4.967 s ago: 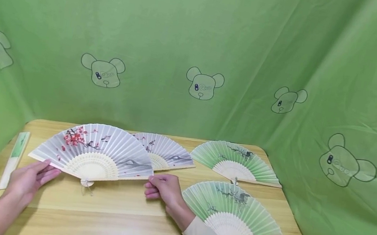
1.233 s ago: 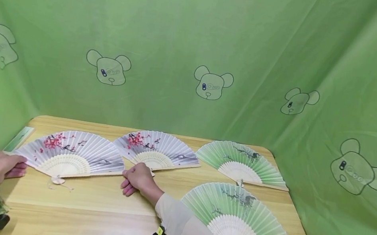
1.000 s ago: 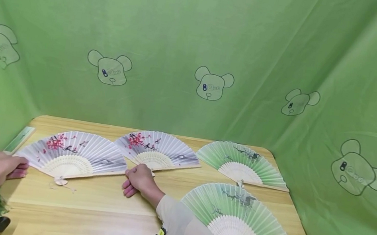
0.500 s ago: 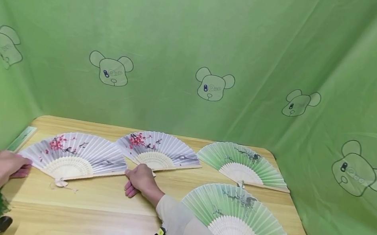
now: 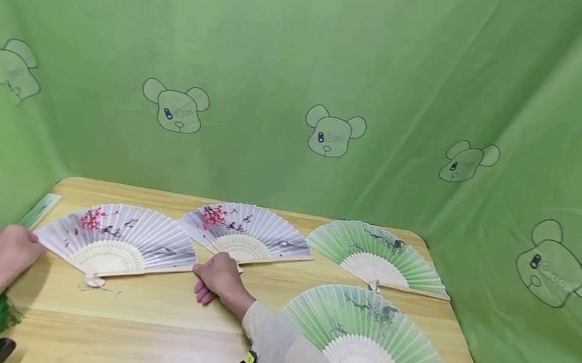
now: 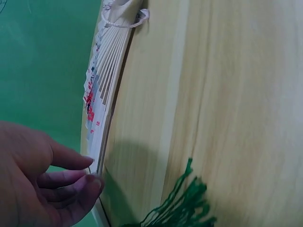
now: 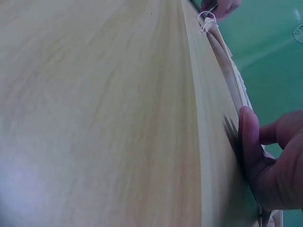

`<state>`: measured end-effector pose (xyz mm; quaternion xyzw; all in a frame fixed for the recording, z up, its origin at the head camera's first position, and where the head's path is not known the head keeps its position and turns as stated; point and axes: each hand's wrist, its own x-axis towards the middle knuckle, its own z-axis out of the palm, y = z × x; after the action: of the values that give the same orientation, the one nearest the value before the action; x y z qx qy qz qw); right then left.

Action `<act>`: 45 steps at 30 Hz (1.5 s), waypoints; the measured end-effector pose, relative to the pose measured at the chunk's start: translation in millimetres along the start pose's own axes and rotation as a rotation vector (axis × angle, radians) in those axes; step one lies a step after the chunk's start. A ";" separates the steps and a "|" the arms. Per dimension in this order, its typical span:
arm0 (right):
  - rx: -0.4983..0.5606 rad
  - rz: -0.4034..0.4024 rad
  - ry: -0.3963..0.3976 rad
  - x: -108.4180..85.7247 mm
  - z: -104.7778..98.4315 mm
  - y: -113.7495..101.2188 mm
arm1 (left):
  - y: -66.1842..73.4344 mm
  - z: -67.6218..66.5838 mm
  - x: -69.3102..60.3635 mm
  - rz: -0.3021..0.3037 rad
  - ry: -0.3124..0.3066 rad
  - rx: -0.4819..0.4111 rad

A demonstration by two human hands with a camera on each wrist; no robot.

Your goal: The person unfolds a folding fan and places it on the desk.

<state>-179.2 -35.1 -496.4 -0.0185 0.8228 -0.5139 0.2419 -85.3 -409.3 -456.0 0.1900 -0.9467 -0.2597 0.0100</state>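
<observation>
A grey-white folding fan (image 5: 111, 243), spread and printed with red blossom, lies at the left of the table. My left hand (image 5: 9, 257) pinches its left end; in the left wrist view, the thumb and index fingertips (image 6: 87, 163) meet the end of the fan's outer rib. With thumb and fingers, my right hand (image 5: 221, 277) pinches the right end. In the right wrist view the thumb (image 7: 251, 137) lies along the rib. A matching grey fan (image 5: 247, 234) lies spread just behind my right hand.
Two spread green fans, a back one (image 5: 378, 256) and a front one (image 5: 366, 338), lie on the right. A folded green fan (image 5: 41, 210) lies along the left edge, partly hidden, near a green tassel (image 5: 2, 314). Green cloth walls (image 5: 249, 163) surround the table.
Since five seconds ago, both hands have moved the grey fan left, uncovering the matching one behind it. Over the last second the fan has hardly moved; my left hand has shifted slightly upward.
</observation>
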 end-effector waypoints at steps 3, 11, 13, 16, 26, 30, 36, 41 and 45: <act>-0.007 0.006 0.009 0.0 -0.4 -0.4 | 0.3 0.4 -3.5 0.068 0.049 0.063; -0.039 0.003 0.013 -0.1 -1.9 0.1 | -0.5 -0.1 -9.3 0.203 0.095 0.150; -0.044 0.005 0.011 0.2 -2.6 0.5 | -0.6 1.1 -10.1 0.219 0.092 0.164; -0.061 -0.010 0.002 -0.1 -3.7 2.4 | -1.1 3.5 -11.1 0.242 0.097 0.184; -0.103 -0.097 -0.037 -9.9 -11.0 4.9 | -7.1 8.3 -14.2 0.212 0.069 0.210; -0.134 -0.149 -0.034 -12.9 -16.8 2.9 | -9.0 9.9 -15.2 0.214 0.096 0.217; -0.156 -0.201 -0.033 -15.4 -22.7 -0.1 | -9.8 10.9 -15.2 0.215 0.106 0.232; -0.180 -0.236 -0.041 -18.3 -24.3 -1.7 | -11.3 14.1 -15.7 0.264 0.155 0.263; -0.201 -0.255 -0.050 -21.0 -24.5 -3.2 | -13.8 16.8 -15.7 0.290 0.189 0.301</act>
<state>-171.5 -10.2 -477.0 -0.1597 0.8549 -0.4547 0.1922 -67.8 -406.4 -476.1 0.0750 -0.9870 -0.0926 0.1075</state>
